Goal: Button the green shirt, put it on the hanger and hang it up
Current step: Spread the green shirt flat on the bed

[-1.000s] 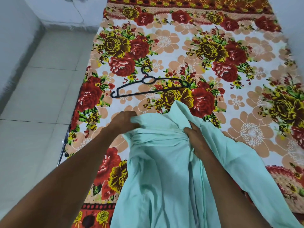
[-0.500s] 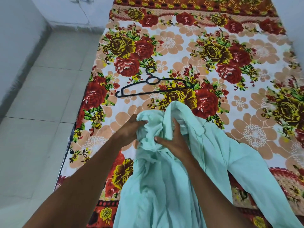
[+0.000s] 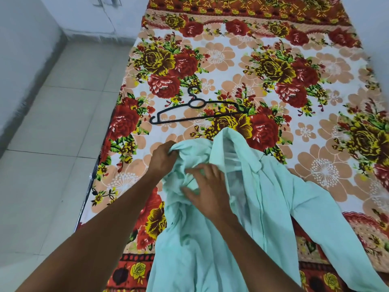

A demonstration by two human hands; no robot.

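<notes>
The pale green shirt (image 3: 271, 205) lies crumpled on the flowered bed sheet, collar end pointing away from me and one sleeve running off to the lower right. My left hand (image 3: 163, 158) grips a bunch of the shirt's cloth at its upper left edge. Over the rumpled cloth just right of it, my right hand (image 3: 207, 189) is spread with fingers apart, touching the fabric. A black plastic hanger (image 3: 196, 111) lies flat on the sheet beyond the shirt, apart from both hands.
The bed with its red and yellow flowered sheet (image 3: 231, 64) fills the middle and right. Its left edge (image 3: 94, 171) drops to a pale tiled floor (image 3: 52, 144). Grey walls stand at the far left and at the back.
My right hand let go of the shirt's middle, moved left toward my left hand and spread open on the cloth. My left hand kept its hold. The view shifted slightly.
</notes>
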